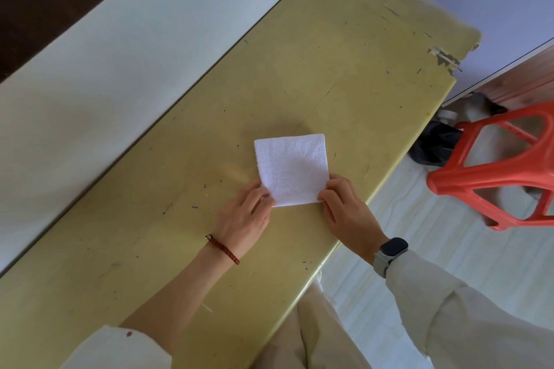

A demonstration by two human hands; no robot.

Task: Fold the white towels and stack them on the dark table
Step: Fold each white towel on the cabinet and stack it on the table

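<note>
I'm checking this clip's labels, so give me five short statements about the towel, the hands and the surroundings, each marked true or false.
1. The white towel lies folded into a small square on the table. True.
2. Only one hand touches the towel. False: the left hand and the right hand each hold a near corner.
3. The table top is dark. False: it is yellowish and scuffed.
4. A red plastic stool stands on the floor to the right of the table. True.
5. A stack of folded towels sits beside this one. False: only one towel is in view.
</note>
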